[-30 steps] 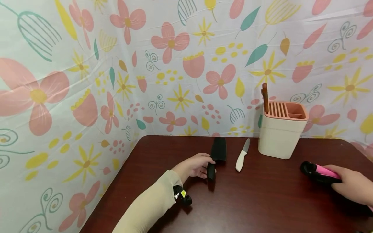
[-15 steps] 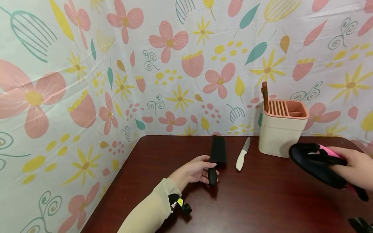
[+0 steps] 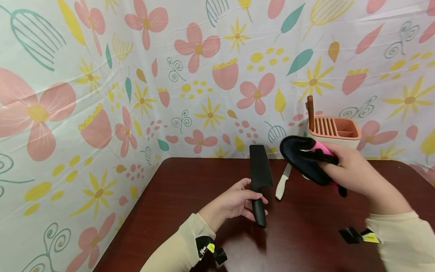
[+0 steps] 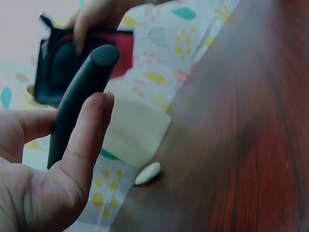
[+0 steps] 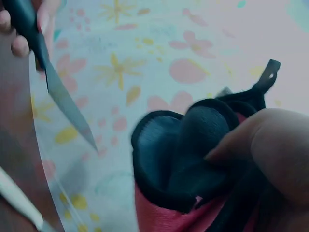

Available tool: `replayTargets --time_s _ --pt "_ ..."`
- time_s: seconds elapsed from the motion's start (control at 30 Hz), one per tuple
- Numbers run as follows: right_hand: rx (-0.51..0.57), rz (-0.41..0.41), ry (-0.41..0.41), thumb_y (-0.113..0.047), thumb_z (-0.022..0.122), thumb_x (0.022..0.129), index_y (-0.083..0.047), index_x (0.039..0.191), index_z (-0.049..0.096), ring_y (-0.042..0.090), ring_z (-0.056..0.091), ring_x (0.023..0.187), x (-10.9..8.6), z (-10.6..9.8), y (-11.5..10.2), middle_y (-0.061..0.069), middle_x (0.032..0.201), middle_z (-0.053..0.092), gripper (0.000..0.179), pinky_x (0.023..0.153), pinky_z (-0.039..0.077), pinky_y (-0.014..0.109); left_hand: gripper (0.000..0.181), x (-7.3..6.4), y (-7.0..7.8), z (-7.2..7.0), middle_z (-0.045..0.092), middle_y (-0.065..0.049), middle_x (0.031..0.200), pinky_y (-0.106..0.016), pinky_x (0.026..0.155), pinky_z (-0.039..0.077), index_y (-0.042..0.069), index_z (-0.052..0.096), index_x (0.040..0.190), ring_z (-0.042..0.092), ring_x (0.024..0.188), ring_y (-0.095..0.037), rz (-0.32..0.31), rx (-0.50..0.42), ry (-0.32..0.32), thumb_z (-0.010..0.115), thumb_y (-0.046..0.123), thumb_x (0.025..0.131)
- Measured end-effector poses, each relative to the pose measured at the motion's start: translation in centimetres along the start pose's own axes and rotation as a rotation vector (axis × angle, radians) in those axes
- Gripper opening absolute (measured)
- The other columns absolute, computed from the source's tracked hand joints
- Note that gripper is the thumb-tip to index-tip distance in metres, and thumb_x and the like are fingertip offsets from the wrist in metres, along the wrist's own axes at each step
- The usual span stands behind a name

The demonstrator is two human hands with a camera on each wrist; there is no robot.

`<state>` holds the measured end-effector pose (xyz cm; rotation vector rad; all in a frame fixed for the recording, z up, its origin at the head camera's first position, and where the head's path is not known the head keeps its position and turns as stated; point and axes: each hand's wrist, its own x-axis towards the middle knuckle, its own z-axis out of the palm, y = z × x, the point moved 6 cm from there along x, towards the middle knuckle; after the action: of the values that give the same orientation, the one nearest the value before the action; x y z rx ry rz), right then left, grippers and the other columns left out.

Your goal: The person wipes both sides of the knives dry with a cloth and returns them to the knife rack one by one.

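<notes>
My left hand [image 3: 238, 202] grips a black cleaver [image 3: 261, 166] by its handle, blade tilted up toward the wall and raised off the table. Close by in the left wrist view, the dark handle [image 4: 79, 101] lies between thumb and fingers. With my right hand [image 3: 351, 166] I pinch a pink oven mitt [image 3: 310, 172] with dark lining, black edging and a hanging loop. Its mouth gapes in the right wrist view, where the thumb presses on the dark lining [image 5: 203, 130]. The mitt hangs in the air, right of the cleaver blade and apart from it.
A small white-handled knife [image 3: 281, 187] lies on the dark red table [image 3: 204, 177], its blade partly behind the mitt. At the back stands a cream knife holder [image 3: 350, 143] with a slotted pink top and a brown handle [image 3: 310, 115] sticking out. Floral cloth covers the walls.
My right hand has lifted the mitt and carried it left, past the front of the knife holder. My left hand has raised the cleaver off the table and shifted slightly right.
</notes>
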<state>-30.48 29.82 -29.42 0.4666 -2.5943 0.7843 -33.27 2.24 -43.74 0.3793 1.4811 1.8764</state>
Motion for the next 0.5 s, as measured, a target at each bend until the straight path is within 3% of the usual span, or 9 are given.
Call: replayTargets --time_s 0.2,0.37,0.5 --pt "0.01 -0.028 0.107 -0.012 0.064 0.093 -0.017 0.122 0.069 0.022 0.057 0.062 3.1 3.1 -2.5 0.011 0.08 0.068 0.029 0.057 0.042 0.033 0.038 -0.7 0.3 1.1 0.075 -0.007 0.102 -0.042 0.065 0.063 0.019 0.05 0.136 0.078 0.085 -0.025 0.003 0.0 -0.048 0.062 0.011 0.1" --pt "0.019 -0.052 0.208 -0.003 0.06 0.089 -0.014 0.127 0.07 0.035 0.065 0.084 4.7 5.6 -3.5 0.019 0.108 0.073 0.041 0.076 0.053 0.051 0.036 -1.1 0.0 2.1 0.075 -0.007 0.099 -0.041 0.063 0.063 0.018 0.052 0.135 0.079 0.086 -0.025 0.001 0.018 -0.062 0.061 0.01 0.101" --pt "0.018 -0.073 0.253 0.0 0.061 0.088 -0.011 0.126 0.07 0.04 0.065 0.106 5.3 7.2 -3.9 0.019 0.124 0.071 0.041 0.096 0.051 0.062 0.035 -1.3 -0.5 2.8 0.075 -0.005 0.097 -0.038 0.06 0.062 0.02 0.051 0.133 0.078 0.086 -0.024 -0.005 0.025 -0.066 0.061 0.008 0.101"
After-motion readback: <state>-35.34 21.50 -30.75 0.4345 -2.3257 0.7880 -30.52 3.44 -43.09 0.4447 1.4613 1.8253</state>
